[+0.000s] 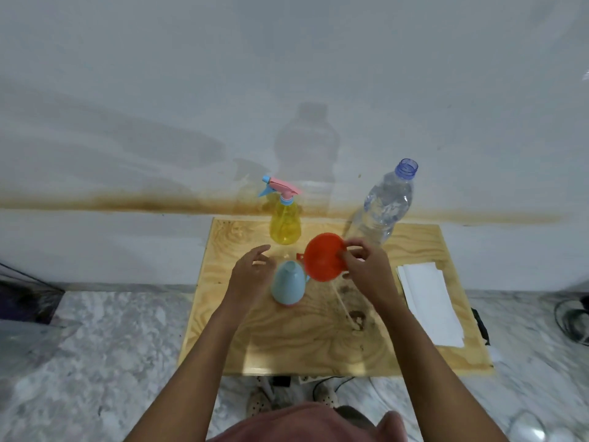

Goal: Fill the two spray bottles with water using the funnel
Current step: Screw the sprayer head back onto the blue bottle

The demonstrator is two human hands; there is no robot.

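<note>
A light blue spray bottle (288, 285) without its sprayer stands open-necked in the middle of the wooden table (318, 339). My right hand (366, 263) pinches the rim of an orange funnel (323, 256), held tilted just to the right of and above the blue bottle's neck. My left hand (251, 272) hovers open beside the blue bottle's left side, fingers spread. A yellow spray bottle (285, 223) with a pink and blue trigger head stands at the table's far edge. A thin white tube (342, 304) lies on the wood below my right hand.
A large clear uncapped water bottle (384, 205) stands at the back right of the table, close to the wall. Folded white paper (430, 304) lies along the right side. Dark stains mark the wood near the tube. Cables lie on the marble floor at right.
</note>
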